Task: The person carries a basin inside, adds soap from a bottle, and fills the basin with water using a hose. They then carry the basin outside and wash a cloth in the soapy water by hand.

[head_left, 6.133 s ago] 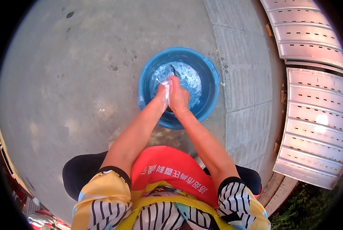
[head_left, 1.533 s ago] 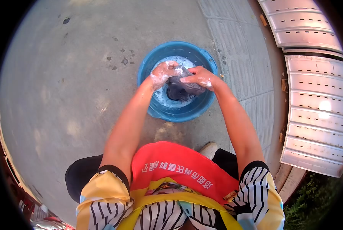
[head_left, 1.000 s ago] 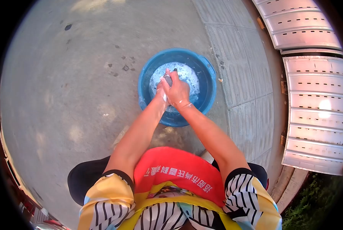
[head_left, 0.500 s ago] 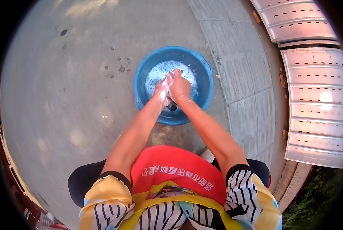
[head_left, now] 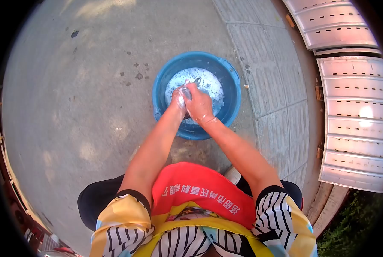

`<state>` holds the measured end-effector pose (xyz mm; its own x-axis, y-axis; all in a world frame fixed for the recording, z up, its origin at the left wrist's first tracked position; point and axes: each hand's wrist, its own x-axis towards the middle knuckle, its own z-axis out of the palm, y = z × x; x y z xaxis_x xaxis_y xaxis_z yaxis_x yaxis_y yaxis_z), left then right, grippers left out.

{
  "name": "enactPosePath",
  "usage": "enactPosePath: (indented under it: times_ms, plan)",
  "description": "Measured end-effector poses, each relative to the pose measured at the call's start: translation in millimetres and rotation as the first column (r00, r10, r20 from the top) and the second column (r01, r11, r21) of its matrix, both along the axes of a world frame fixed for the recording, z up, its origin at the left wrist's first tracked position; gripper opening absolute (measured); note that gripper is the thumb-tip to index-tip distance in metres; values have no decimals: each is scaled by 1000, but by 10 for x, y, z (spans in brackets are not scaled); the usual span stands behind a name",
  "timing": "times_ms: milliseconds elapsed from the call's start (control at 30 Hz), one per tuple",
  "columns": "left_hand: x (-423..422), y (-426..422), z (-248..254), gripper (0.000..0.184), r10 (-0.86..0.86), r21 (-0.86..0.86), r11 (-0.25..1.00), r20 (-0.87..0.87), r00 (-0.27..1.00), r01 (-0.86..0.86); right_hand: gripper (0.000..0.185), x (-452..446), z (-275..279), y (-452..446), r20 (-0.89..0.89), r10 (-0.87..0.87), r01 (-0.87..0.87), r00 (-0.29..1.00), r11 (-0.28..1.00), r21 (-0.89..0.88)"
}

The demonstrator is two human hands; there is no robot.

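1. Over the blue basin (head_left: 233, 103), the left hand (head_left: 178, 99) and the right hand (head_left: 201, 105) are drawn close together, side by side.
2. Between the two palms is a dark cloth (head_left: 186, 92), bunched up; a grey bit shows at the upper side of the grip and a darker bit lower down.
3. Both hands' fingers are clamped on the dark cloth; several fingertips are hidden, so their exact placing cannot be told.
4. White lather coats part of the left hand, and a few flecks sit at the right wrist.
5. Below the hands, suds (head_left: 209, 79) cover much of the water in the basin.
6. The basin stands on grey concrete ground (head_left: 71, 111), just beside a strip of paving slabs (head_left: 281, 92).
7. Nearer the body hangs a red apron (head_left: 200, 182) with white lettering; further right are pale metal panels (head_left: 354, 147).
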<state>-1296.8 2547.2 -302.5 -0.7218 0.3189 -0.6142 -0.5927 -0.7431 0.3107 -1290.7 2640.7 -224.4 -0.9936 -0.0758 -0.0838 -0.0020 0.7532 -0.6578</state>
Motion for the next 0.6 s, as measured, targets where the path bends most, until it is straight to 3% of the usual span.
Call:
enactPosePath:
  times_ms: [67, 167, 200, 233, 300, 367, 400, 433, 467, 500, 533, 600]
  plan:
    - [8, 31, 57, 37, 47, 157, 985, 118, 992, -65, 31, 63, 57, -122, -43, 33, -30, 999, 997, 70]
    - [98, 387, 672, 37, 3, -265, 963, 188, 982, 48, 31, -264, -164, 159, -49, -152, 158, 987, 971, 177]
    - [107, 346, 741, 41, -27, -344, 937, 106, 994, 62, 31, -163, -59, 102, -55, -113, 122, 992, 971, 207]
    - [55, 234, 194, 44, 35, -24, 999, 130, 991, -32, 31, -37, 2, 7, -49, -85, 92, 995, 983, 157]
    - [47, 92, 194, 41, 40, 167, 984, 116, 992, -59, 32, 20, 29, -93, 8, 8, -9, 1000, 990, 138]
    - [-2, 159, 828, 33, -35, -242, 967, 162, 986, 74, 37, -234, -85, 137, 94, -97, 80, 991, 982, 169]
    - [-17, 149, 580, 23, -88, -43, 995, 100, 991, 93, 40, -348, -225, 356, 151, -153, 122, 977, 974, 192]
    - [-26, 98, 465, 19, -103, -70, 992, -9, 995, 102, 49, -475, -521, 599, 239, -264, 284, 934, 957, -54]
    - [-70, 27, 380, 16, -112, -98, 990, -127, 986, 99, 49, -478, -263, 761, 606, -93, 386, 790, 844, -373]
    - [-93, -51, 307, 13, -122, -123, 988, -241, 963, 94, 50, -453, 24, 834, 802, 214, 568, 558, 606, -556]
    - [-125, -186, 243, 9, -94, -143, 988, -297, 950, 53, 48, -414, 25, 842, 759, 266, 465, 594, 656, -594]
    - [-206, -245, 199, 7, -265, -476, 876, -329, 906, 83, 43, -453, 7, 820, 654, 389, 226, 649, 722, -654]
